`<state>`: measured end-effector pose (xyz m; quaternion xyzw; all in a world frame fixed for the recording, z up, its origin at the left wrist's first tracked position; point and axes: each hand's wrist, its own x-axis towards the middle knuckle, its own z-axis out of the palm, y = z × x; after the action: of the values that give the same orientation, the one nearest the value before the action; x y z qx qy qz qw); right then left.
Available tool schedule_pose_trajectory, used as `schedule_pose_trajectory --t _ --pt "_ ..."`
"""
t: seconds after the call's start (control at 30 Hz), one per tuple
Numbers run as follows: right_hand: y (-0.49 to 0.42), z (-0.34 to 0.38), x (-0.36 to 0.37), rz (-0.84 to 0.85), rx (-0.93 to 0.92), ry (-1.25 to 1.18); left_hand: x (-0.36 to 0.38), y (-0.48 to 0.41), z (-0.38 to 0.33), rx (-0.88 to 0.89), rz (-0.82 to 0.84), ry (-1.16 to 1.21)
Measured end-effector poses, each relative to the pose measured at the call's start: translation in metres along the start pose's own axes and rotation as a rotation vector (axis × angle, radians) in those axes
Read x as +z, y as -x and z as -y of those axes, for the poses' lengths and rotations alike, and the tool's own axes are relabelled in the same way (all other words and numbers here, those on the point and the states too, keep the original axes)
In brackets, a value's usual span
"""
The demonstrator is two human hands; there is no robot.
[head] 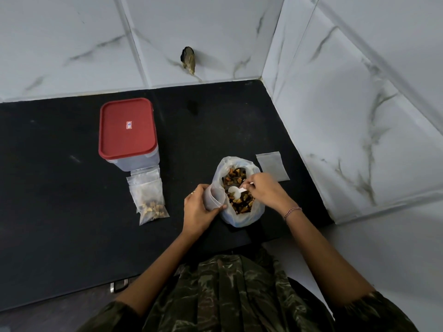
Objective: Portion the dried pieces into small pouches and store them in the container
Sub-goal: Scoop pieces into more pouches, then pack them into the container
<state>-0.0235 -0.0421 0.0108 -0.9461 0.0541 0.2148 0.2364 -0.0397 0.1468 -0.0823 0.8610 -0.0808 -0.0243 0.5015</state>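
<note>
Head view — left hand (199,209) grips an open pouch (214,197), mouth tilted toward the bag (239,190) of dried pieces (236,178). Right hand (263,188) pinches a white spoon (236,191), bowl resting on the pieces. Filled pouches (148,197) lie left, just near of the red-lidded container (128,133) — lid on. Empty pouches (272,165) right of the bag.

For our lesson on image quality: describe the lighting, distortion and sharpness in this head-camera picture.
Head view: soft, even light, no glare on the red lid. Head view: wide lens bends the wall tile seams and black counter edge. Head view: slightly soft, the sticker unreadable, yet the white spoon in the right hand is distinct.
</note>
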Motion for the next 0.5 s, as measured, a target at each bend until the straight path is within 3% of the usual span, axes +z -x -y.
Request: schedule_pose_trajectory --t 0.13,0.5 --pt "0.004 -0.002 0.019 -0.100 -0.011 -0.069 0.004 -0.001 0.001 -0.023 -0.013 0.009" --pt "-0.011 -0.015 -0.013 0.332 0.061 -0.199 0.016 0.002 -0.002 -0.043 -0.040 -0.083"
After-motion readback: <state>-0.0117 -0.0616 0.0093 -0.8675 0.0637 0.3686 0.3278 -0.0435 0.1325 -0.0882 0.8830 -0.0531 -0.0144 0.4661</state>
